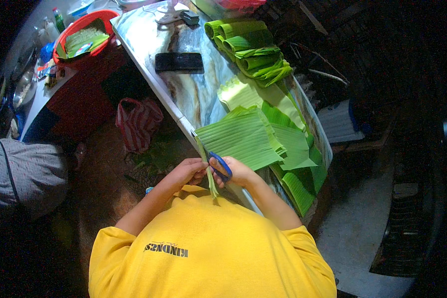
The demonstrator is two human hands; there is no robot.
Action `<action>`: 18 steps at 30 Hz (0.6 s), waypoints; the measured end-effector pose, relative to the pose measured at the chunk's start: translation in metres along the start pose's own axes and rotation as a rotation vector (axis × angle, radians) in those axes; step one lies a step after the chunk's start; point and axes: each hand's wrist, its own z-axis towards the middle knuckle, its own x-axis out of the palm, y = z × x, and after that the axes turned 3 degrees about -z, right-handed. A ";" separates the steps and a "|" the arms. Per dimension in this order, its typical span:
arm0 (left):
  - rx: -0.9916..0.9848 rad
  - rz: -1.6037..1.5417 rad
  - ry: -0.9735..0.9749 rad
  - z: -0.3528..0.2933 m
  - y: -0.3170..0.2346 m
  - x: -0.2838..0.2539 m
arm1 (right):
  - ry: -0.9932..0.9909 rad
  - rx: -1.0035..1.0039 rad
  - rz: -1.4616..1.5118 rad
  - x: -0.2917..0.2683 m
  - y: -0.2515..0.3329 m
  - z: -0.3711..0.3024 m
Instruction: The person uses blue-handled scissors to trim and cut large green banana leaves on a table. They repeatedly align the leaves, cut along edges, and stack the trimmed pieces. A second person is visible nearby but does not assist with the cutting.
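My right hand (237, 172) grips a pair of scissors with blue handles (220, 168), close in front of my yellow shirt. Just left of it, my left hand (189, 170) pinches a narrow pale-green leaf strip (209, 179), whose frayed lower end hangs toward my shirt. The strip runs up to the table edge, where the scissors' tips show beside a cut banana leaf (241, 138). More flat leaf pieces (298, 149) lie overlapped to the right of that. Part of the scissors' blades is hidden behind the strip and my fingers.
Rolled banana leaves (248, 44) lie along the far right of the marble-patterned table (203, 107). A black phone (179, 62) rests nearer its middle. At far left are a red basin (95, 22) and a red-striped bag (139, 124). Grey patterned clothing shows at left.
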 end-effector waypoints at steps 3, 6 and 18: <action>0.075 -0.074 -0.119 -0.009 0.001 -0.020 | 0.048 -0.052 -0.041 -0.005 0.002 -0.011; 0.149 0.039 -0.373 -0.014 0.010 -0.066 | 0.063 -0.188 -0.063 -0.016 0.005 -0.043; -0.181 1.456 -0.808 0.019 0.086 -0.279 | -0.892 0.040 -0.588 -0.026 -0.103 -0.171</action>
